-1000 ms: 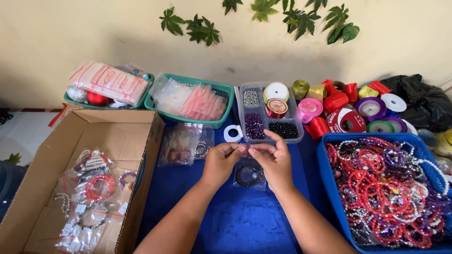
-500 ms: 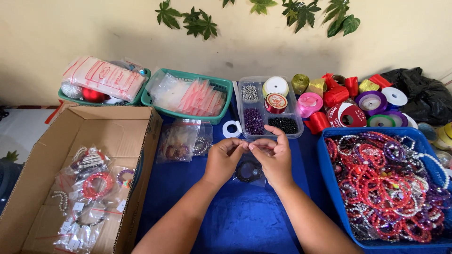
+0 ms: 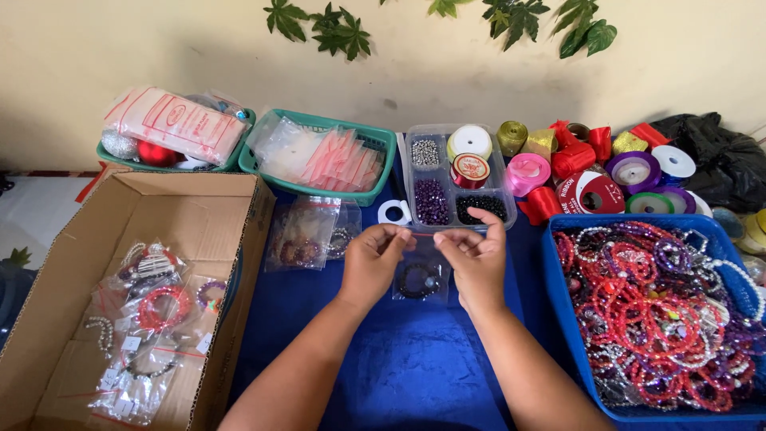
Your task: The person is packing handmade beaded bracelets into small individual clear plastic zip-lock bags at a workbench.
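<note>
Two hands are pinching the top edge of a small clear bag (image 3: pixel 420 275) holding a dark bracelet: left hand (image 3: pixel 377 259), right hand (image 3: pixel 475 257), just before the bead box (image 3: pixel 459 177).

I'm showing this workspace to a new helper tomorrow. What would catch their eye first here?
Most likely the blue bin at right, heaped with red, purple and pearl-white bead bracelets. At centre, the left hand and right hand pinch the top of a small clear bag holding a dark bracelet, over the blue tablecloth. At left stands an open cardboard box of bagged bracelets.
</note>
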